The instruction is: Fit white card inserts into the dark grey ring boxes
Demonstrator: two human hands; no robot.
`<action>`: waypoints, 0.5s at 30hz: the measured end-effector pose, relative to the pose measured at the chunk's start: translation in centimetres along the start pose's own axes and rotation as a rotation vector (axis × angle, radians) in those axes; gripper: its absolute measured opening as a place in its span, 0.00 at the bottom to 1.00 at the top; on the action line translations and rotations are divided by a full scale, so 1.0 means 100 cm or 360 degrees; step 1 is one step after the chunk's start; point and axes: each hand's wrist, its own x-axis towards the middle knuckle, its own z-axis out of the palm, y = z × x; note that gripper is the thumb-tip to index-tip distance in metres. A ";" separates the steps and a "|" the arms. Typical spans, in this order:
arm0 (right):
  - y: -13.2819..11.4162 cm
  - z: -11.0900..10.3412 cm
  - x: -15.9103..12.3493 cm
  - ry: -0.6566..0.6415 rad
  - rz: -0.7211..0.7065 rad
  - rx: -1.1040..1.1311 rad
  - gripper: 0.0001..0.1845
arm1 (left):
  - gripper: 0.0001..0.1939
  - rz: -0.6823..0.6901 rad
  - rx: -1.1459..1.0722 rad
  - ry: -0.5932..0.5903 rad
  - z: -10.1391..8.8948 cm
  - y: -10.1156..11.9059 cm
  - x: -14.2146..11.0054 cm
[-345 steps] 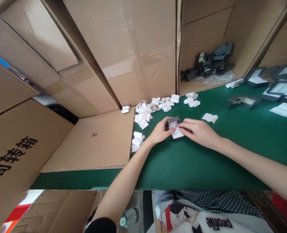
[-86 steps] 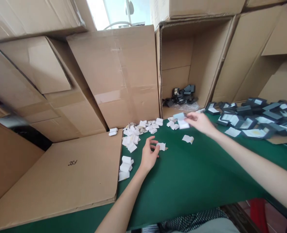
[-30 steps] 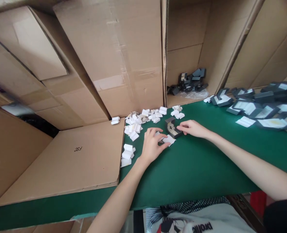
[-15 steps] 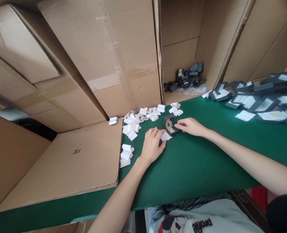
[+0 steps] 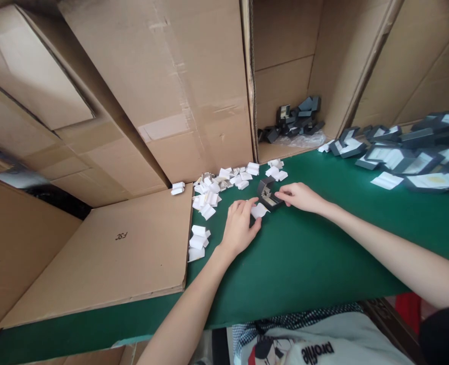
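Note:
A small dark hinged box (image 5: 269,197) stands with its lid raised on the green tabletop, pale lining showing inside. The fingertips of my right hand (image 5: 300,196) pinch its right side. Just left of the box, my left hand (image 5: 240,220) has a folded white paper insert (image 5: 260,211) between its thumb and curved fingers. Several similar white inserts (image 5: 208,197) lie in a loose pile beyond my left hand, with a few more (image 5: 198,243) by the cardboard edge.
A flat cardboard sheet (image 5: 106,263) covers the table's left part. Tall cartons (image 5: 201,101) line the back. An open carton (image 5: 285,40) holds a heap of dark boxes (image 5: 298,119). More open dark boxes with white inserts (image 5: 418,157) are spread at the right.
The hands stay almost in place around the open box. The left fingers have shifted slightly on the white paper insert, and the view has moved a little.

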 end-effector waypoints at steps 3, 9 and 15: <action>-0.001 0.000 -0.002 -0.0051 -0.0041 0.0046 0.22 | 0.21 -0.0161 -0.0274 0.0195 0.000 0.001 0.001; -0.016 0.005 -0.012 -0.0132 -0.0142 0.0162 0.21 | 0.17 -0.0575 -0.1022 0.0392 0.002 -0.004 0.005; -0.027 0.007 -0.018 0.0194 -0.0220 0.0165 0.20 | 0.16 -0.0845 -0.1402 0.0423 0.003 -0.006 0.009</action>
